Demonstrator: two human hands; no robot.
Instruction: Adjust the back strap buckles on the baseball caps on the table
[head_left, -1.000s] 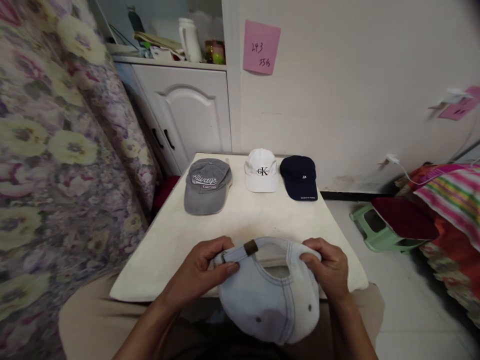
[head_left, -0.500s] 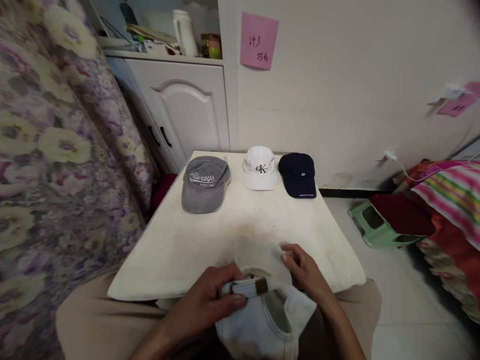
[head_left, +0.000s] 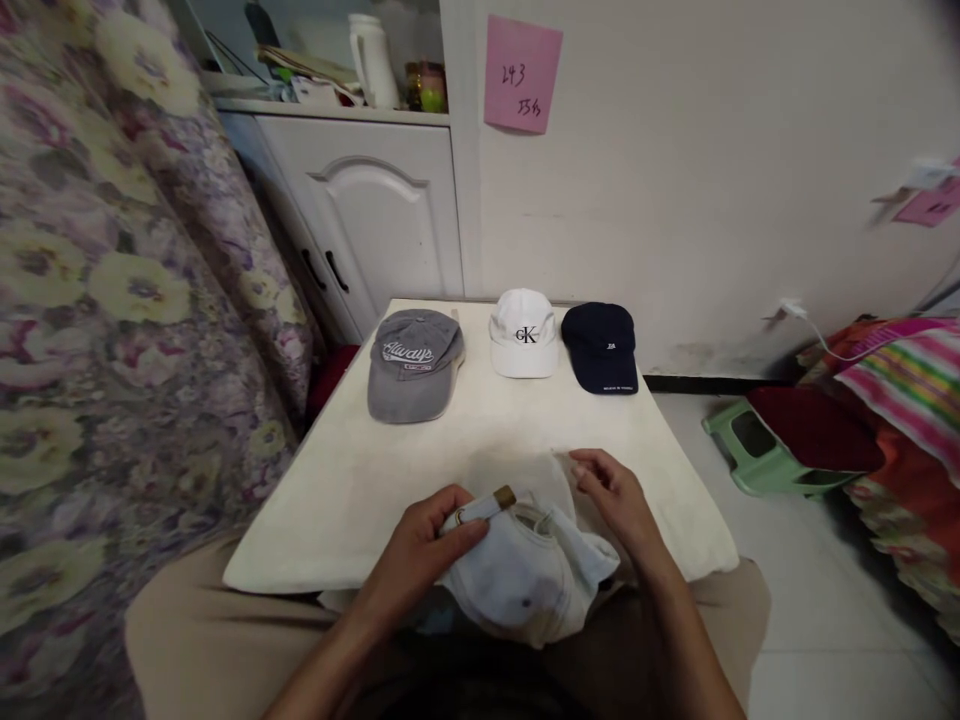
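A pale blue denim cap (head_left: 529, 575) lies crumpled at the near edge of the small white table (head_left: 360, 490), partly over my lap. My left hand (head_left: 420, 545) pinches its back strap by the brown buckle tab. My right hand (head_left: 611, 490) holds a pale edge of the cap, likely its brim, with fingers curled just above the table. At the far end sit a grey cap (head_left: 412, 362) with white lettering, a white cap (head_left: 523, 335) with a black logo, and a navy cap (head_left: 601, 347), side by side.
A floral curtain (head_left: 112, 300) hangs along the left. A white cabinet (head_left: 375, 210) stands behind the table, with a jug and clutter on top. A pink note (head_left: 521, 88) is on the wall. A green stool (head_left: 757, 450) and striped bedding (head_left: 900, 390) are on the right.
The denim cap was held spread open between both hands; it has since been folded and lowered onto the table edge, and my right hand has shifted forward to its brim.
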